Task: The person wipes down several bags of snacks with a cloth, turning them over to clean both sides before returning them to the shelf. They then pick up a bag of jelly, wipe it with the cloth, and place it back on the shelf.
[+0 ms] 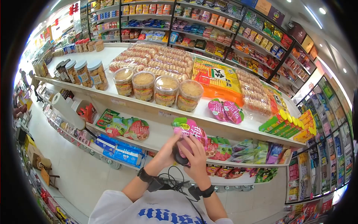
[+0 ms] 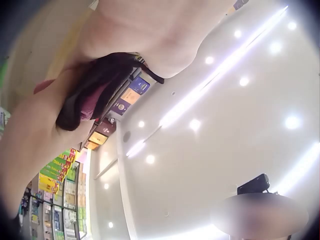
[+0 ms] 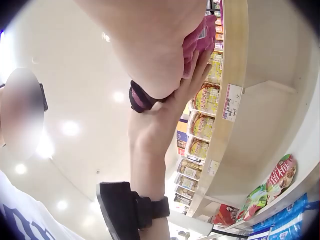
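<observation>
In the head view, a pink snack bag [image 1: 194,128] with a green top and white lettering is held up in front of the shelf by both hands. My left hand [image 1: 167,150] grips its left side, while my right hand [image 1: 194,155] lies across its front with the fingers bent over it. A dark, black-edged part with pink on it [image 1: 181,158] shows below the fingers. The same dark part [image 2: 95,95] shows between the hands in the left wrist view. In the right wrist view, crinkled pink wrapping [image 3: 200,42] sticks out past the right hand's fingers [image 3: 197,70].
Two similar pink bags [image 1: 225,111] lie on the shelf top, right of several clear tubs [image 1: 166,91]. The lower shelf holds red and green bags [image 1: 136,128] and blue packs [image 1: 123,151]. Green and yellow boxes [image 1: 278,123] stand at right. Black cables [image 1: 175,183] hang between the wrists.
</observation>
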Demonstrator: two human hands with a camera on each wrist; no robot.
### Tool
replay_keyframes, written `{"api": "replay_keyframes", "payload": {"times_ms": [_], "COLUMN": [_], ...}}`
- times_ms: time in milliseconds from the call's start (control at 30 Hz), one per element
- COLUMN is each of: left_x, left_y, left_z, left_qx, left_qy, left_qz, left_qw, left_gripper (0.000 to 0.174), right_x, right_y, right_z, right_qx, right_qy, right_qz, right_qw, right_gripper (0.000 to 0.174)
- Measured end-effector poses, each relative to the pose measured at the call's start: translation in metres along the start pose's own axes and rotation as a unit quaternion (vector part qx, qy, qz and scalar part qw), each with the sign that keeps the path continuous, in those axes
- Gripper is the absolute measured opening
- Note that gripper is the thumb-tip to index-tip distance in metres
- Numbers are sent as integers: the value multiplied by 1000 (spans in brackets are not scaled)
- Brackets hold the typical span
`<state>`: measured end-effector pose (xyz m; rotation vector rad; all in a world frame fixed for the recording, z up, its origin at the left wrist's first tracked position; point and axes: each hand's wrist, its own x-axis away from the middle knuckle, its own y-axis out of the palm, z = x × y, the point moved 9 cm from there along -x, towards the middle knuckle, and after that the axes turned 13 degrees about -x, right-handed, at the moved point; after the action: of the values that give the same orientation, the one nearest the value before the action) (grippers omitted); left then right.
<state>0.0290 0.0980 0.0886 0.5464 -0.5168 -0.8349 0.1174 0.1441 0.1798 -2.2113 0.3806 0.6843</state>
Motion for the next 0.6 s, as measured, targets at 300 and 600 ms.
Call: {"api": "replay_keyframes", "payload": {"times_ms": [300,600], "left_x": [3,23], "left_y": [-5,14], "left_z": [22,34], "left_qx": [-30,-341], "left_qy": [117,197], "left_qz": [52,69], "left_qw": [991,916], "left_gripper": [52,48], "right_x": [10,-2], "right_y": [-20,-17], "right_z": [43,46], "right_qx": [-294,-142], "right_qy": [186,95], "right_qz": [88,208], "right_qw": [933,963], "right_gripper": [59,62]}}
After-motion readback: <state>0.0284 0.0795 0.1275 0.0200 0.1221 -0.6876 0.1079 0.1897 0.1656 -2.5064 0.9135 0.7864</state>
